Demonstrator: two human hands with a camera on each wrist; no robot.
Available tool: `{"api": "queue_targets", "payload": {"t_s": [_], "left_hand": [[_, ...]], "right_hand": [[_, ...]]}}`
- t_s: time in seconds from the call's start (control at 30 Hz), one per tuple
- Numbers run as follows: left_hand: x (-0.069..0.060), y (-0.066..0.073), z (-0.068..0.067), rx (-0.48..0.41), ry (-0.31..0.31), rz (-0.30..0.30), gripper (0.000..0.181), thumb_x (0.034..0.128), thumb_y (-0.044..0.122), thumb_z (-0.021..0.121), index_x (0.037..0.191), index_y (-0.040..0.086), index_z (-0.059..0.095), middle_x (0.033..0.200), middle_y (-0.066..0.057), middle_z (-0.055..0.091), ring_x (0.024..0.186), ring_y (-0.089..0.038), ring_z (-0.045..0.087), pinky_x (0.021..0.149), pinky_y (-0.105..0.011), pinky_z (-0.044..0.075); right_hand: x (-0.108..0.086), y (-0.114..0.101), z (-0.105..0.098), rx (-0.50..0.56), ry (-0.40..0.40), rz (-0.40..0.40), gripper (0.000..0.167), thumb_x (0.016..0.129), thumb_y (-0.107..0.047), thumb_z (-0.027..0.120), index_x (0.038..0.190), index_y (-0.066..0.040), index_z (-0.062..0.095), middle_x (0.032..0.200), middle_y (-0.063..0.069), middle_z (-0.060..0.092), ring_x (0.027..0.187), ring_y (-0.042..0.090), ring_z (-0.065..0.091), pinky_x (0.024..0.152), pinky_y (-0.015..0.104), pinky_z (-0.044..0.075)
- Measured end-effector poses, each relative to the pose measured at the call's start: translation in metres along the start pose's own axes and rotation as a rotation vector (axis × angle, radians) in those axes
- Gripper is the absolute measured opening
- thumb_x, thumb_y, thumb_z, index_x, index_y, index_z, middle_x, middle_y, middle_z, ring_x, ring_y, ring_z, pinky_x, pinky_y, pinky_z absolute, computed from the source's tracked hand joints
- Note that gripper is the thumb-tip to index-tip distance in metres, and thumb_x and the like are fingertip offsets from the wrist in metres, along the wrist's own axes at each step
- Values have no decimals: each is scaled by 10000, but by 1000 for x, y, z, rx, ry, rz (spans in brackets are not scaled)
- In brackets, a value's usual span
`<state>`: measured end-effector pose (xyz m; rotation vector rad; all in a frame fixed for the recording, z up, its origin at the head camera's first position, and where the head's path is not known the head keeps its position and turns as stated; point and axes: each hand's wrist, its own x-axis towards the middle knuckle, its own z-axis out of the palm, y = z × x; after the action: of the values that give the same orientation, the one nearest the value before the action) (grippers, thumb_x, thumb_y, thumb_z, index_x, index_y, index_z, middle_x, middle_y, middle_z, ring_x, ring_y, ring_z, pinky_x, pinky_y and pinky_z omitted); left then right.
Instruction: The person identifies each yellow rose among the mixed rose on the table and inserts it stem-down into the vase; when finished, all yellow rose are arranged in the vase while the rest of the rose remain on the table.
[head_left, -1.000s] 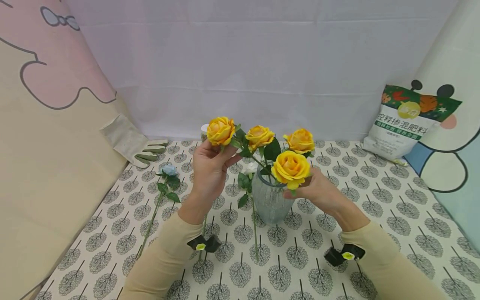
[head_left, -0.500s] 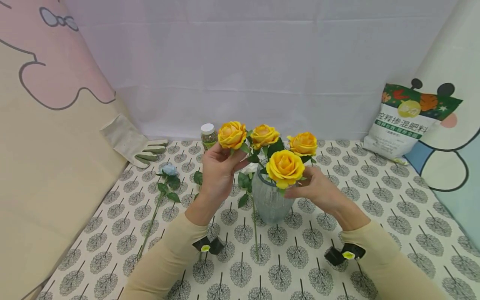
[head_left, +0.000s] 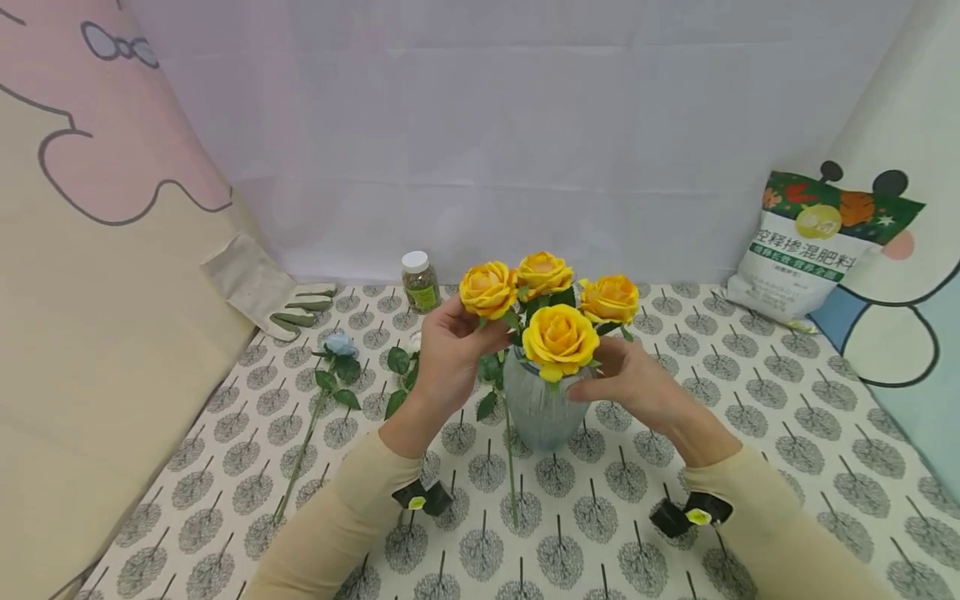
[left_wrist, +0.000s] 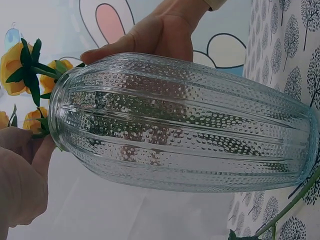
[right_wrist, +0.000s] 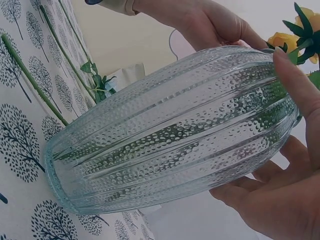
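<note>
A clear ribbed glass vase [head_left: 543, 421] stands upright on the patterned cloth, with several yellow roses at its mouth. My left hand [head_left: 453, 354] pinches one yellow rose [head_left: 488, 290] just below its bloom, at the vase's left rim. In the left wrist view, the left fingers [left_wrist: 40, 160] are close beside the rim. My right hand [head_left: 637, 379] holds the vase near its top right; in the right wrist view the thumb [right_wrist: 292, 75] and fingers lie around its wall. Green stems show blurrily through the glass. A front yellow rose [head_left: 561, 340] hides part of the rim.
A blue rose [head_left: 339, 343] lies at left, and green leaves [head_left: 400, 360] of another flower show beside my left wrist. Behind are a white-capped jar [head_left: 420, 287] and a glove [head_left: 258, 279]. A fertilizer bag [head_left: 802, 250] leans at the back right.
My left hand has moved right and slightly down with its yellow rose, bringing the blooms closer together over the vase. The jar has come into full view. The right hand stays at the vase.
</note>
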<state>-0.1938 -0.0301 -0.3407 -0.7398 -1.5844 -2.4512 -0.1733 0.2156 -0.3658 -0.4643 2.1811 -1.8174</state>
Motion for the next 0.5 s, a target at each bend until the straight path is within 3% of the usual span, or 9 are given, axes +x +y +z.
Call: {"api": "queue_targets", "payload": {"t_s": [0.17, 0.33, 0.5], "left_hand": [[1, -4, -2, 77, 8, -1, 420, 838, -147, 652, 1252, -162, 581, 1076, -59, 712, 988, -175, 682, 890, -331, 577], [5, -9, -9, 96, -25, -56, 406, 880, -153, 598, 1282, -182, 546, 1131, -125, 676, 1003, -179, 682, 895, -337, 577], [7, -12, -14, 96, -69, -103, 429, 916, -124, 588, 1336, -165, 514, 1188, -172, 644, 1030, -175, 675, 915, -332, 567]], "right_hand": [[-3, 1, -1, 13, -8, -9, 837, 805, -77, 815, 1478, 86, 346, 1529, 251, 376, 1418, 427, 329, 1152, 563, 284], [1, 3, 0, 48, -52, -100, 785, 816, -37, 801, 1484, 39, 395, 1542, 178, 399, 1432, 376, 331, 1162, 533, 269], [4, 4, 1, 49, -41, -105, 739, 797, -31, 805, 1440, 45, 450, 1517, 183, 432, 1431, 374, 334, 1170, 524, 253]]}}
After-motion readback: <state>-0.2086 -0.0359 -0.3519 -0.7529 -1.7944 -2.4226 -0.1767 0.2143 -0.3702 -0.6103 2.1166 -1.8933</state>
